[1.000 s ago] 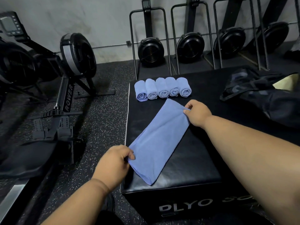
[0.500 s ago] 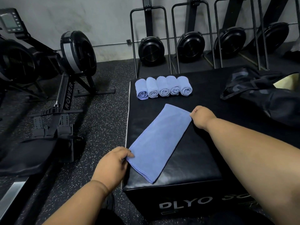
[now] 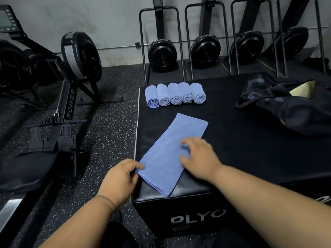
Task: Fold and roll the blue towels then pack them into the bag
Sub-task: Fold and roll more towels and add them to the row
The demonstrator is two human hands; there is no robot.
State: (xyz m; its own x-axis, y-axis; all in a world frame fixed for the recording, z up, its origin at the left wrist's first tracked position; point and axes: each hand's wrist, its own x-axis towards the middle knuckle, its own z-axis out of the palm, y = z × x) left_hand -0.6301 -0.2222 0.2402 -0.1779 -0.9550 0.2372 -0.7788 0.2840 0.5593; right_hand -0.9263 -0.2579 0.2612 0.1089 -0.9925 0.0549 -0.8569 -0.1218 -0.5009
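Your right hand [image 3: 198,156] has left the far corner of the folded blue towel [image 3: 170,151] and come back to the middle of the frame, fingers spread flat on the cloth. Your left hand [image 3: 120,179] still pinches the near left corner. The towel lies flat and diagonal on the counter [image 3: 232,151], so rolling looks next. Five rolled towels [image 3: 176,94] wait above; the bag [image 3: 286,104] sits upper right.

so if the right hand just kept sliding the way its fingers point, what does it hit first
The right hand lies on the folded towel with fingers pointing left. Going straight on, it would likely cross the rest of the towel and pass the plyo box edge; the left hand sits nearer.
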